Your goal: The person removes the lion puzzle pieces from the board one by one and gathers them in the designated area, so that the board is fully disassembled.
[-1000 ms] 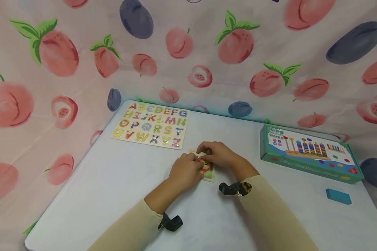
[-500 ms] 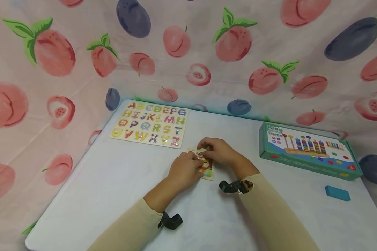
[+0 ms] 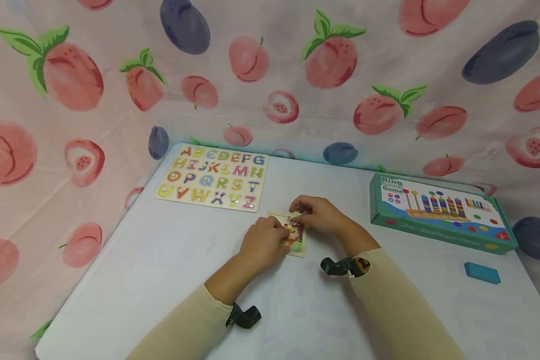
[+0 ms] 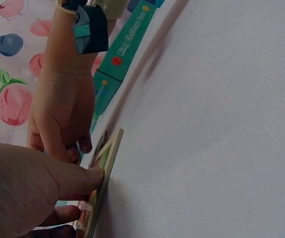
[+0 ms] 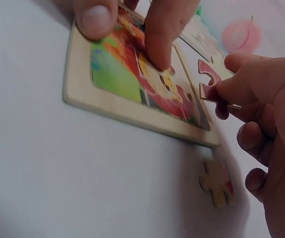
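puzzle piece (image 5: 209, 85) pinched at its edge in right hand (image 3: 319, 215) fingers, just over puzzle board (image 5: 132, 106) mid-table | left hand (image 3: 263, 242) fingertips press board flat | piece looks thin, light, stiff wood; grab by rim, not tabs

The head view looks forward and down from well back over the whole table (image 3: 139, 265). Both wrist views sit close and low at the tabletop, sharing the small puzzle board (image 4: 104, 166) (image 5: 132, 106) seen mid-frame from the head (image 3: 297, 240).
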`<state>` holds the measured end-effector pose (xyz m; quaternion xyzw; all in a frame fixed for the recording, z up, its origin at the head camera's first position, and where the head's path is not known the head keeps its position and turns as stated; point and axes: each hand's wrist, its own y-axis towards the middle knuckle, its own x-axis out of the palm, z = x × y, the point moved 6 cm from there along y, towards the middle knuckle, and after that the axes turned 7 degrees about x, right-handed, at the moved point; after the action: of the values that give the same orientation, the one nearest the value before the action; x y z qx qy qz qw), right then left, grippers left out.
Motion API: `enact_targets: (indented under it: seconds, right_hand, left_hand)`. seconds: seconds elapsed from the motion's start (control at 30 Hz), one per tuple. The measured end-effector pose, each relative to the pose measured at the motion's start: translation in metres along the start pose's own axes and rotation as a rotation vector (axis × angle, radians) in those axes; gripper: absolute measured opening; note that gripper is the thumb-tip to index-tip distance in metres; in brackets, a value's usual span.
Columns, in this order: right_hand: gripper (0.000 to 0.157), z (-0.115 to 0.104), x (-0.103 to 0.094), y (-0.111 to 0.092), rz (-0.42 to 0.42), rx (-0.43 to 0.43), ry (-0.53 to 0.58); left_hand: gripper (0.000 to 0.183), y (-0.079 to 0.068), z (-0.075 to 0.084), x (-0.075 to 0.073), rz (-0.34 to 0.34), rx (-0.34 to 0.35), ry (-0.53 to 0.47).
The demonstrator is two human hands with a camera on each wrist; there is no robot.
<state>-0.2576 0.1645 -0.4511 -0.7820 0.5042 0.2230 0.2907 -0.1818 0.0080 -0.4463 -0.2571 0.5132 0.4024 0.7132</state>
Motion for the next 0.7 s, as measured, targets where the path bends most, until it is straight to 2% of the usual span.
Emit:
enact_targets:
  seconds: [0.2, 0.47, 0.7]
  right_hand:
    - [0.019, 0.008, -0.012, -0.006, 0.023, -0.034, 0.011]
    - [0.019, 0.024, -0.025, -0.015, 0.073, 0.001, 0.025]
    - [0.018, 0.046, -0.031, -0.030, 0.062, 0.028, 0.044]
  left_hand:
    - [0.038, 0.001, 0.001, -0.001, -0.008, -0.013, -0.007]
    - [0.036, 0.001, -0.001, -0.003, 0.006, -0.023, -0.015]
    - [0.037, 0.001, -0.001, -0.001, -0.007, -0.029, -0.043]
